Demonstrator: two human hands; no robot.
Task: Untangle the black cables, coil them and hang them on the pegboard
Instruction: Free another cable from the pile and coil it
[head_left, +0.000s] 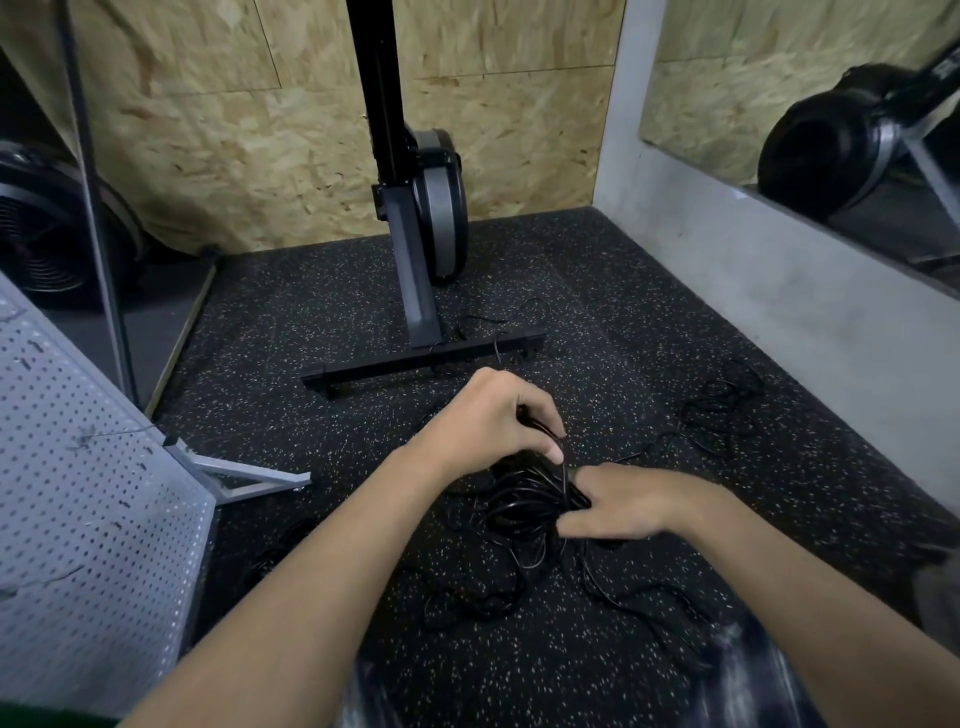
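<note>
A tangle of black cables (519, 512) lies on the speckled black floor in front of me, with loose loops trailing toward me. My left hand (498, 415) pinches a strand just above the pile. My right hand (618, 501) rests on the pile's right side, fingers closed around cable. A second, smaller bunch of black cable (722, 410) lies further right, joined to the pile by a thin strand. The grey pegboard (88, 499) stands tilted at my left on a metal foot.
An upright rowing machine (421, 208) stands ahead, its black base bar (426, 358) just beyond the hands, with cable draped over it. A grey concrete ledge (779, 270) with a mirror runs along the right. A fan (47, 228) sits far left.
</note>
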